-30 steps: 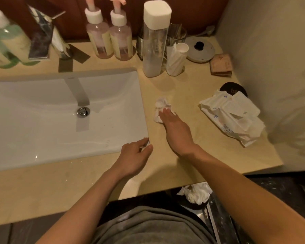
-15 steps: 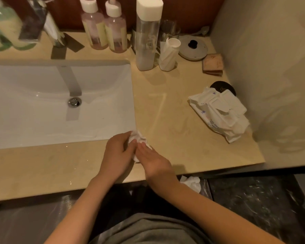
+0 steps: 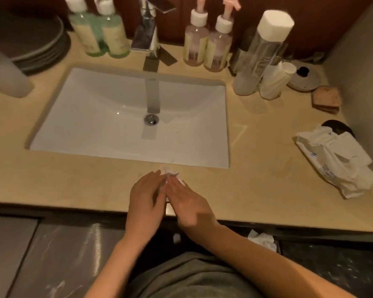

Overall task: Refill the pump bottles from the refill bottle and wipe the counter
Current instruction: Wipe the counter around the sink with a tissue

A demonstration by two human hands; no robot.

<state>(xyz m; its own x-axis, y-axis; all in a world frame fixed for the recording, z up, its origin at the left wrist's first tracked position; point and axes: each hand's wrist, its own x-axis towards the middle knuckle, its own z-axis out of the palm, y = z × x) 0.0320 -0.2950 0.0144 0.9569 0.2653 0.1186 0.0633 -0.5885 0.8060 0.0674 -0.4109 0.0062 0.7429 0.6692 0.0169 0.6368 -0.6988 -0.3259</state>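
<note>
A crumpled white wipe lies on the beige counter, just in front of the sink. My left hand and my right hand lie side by side over it, fingers straight, fingertips pressing on it; most of the wipe is hidden under them. At the back stand two pink pump bottles and, right of them, a tall clear refill bottle with a white cap. Two green bottles stand left of the faucet.
An opened pack of wipes lies at the right, beside a black disc. A small white bottle, a round lid and brown packets crowd the back right. Stacked plates sit back left. Used tissue lies below the counter edge.
My right hand dragged the wipe from beside the sink's right edge to the front strip of counter. My left hand joined it on the wipe. My view has swung left.
</note>
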